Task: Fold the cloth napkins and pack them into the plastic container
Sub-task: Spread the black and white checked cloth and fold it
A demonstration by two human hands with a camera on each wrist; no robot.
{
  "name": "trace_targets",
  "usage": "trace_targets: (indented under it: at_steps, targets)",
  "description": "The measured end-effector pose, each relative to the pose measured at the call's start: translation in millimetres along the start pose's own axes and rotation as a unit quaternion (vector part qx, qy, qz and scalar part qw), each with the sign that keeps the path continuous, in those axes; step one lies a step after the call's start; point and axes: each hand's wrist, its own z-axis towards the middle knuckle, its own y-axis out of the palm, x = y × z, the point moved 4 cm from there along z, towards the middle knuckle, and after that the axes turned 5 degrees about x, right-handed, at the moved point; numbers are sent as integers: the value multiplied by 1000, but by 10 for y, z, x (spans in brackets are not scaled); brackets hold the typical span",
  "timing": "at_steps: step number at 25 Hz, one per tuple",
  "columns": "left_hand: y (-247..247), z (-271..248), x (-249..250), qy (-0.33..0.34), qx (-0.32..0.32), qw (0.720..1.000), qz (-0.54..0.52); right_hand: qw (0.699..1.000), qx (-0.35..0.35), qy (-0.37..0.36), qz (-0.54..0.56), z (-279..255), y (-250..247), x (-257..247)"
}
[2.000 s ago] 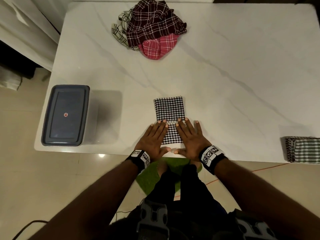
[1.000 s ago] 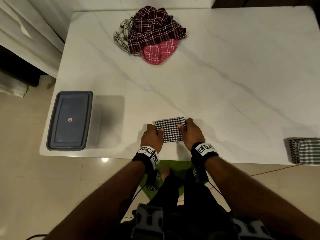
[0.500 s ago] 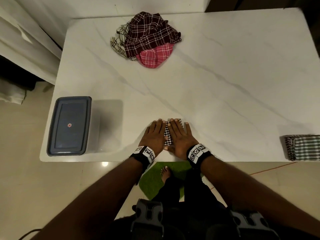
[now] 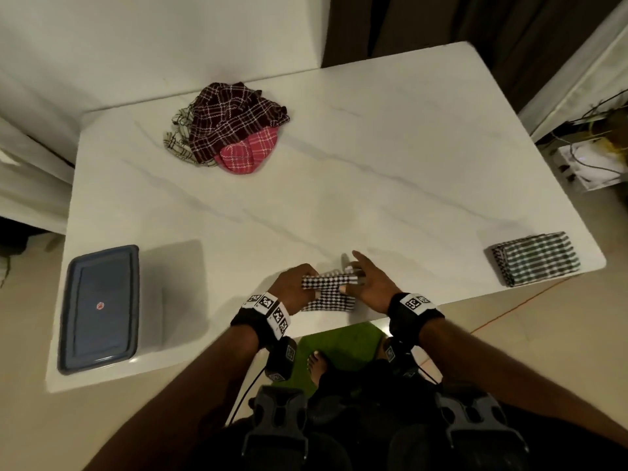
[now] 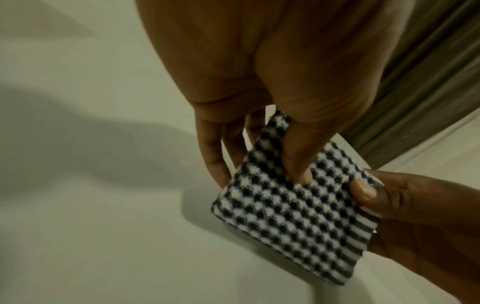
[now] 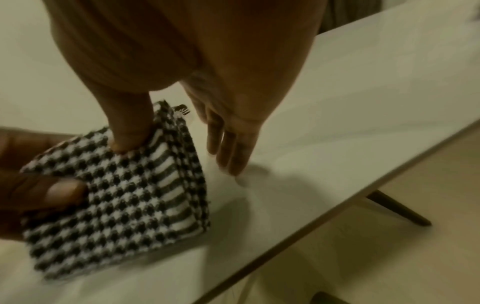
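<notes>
A small folded black-and-white houndstooth napkin (image 4: 327, 291) is near the table's front edge, lifted slightly so it casts a shadow. My left hand (image 4: 296, 283) pinches its left side, with the thumb (image 5: 297, 162) on top and the fingers behind. My right hand (image 4: 362, 282) pinches the right side, with the thumb (image 6: 128, 133) on top; its other fingers (image 6: 228, 152) reach past the cloth. The plastic container (image 4: 98, 309), shut with a grey-blue lid, sits at the table's left front corner.
A heap of unfolded napkins (image 4: 232, 130), maroon plaid over pink and cream, lies at the back left. A stack of folded green-striped napkins (image 4: 536, 258) rests at the right front corner. The white marble table (image 4: 373, 171) ends just behind my wrists.
Half a second ago both palms pressed flat on the folded napkin. Now thumbs and fingers pinch its two sides and it has come up off the table.
</notes>
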Motion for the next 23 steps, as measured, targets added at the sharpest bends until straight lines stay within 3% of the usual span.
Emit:
trace_targets:
  at_steps: [3,7,12,17,23]
  targets:
    - [140,130,415,52,-23,997,-43,998,29,-8,50,-150,-395,65]
    - [572,477,1098,24,-31,987,-157,971,166,11,174,-474,-1213,330]
    - [1549,808,2347,1,-117,968,-223,958,280,27,58,-893,-2554,925]
    - [2271,1113,3155,22,-70,981,-182,936,346,65,0,-1032,-3527,1414]
    - [2540,1380,3368,-11,-6,996,-86,933,347,98,-18,-717,-3795,1634]
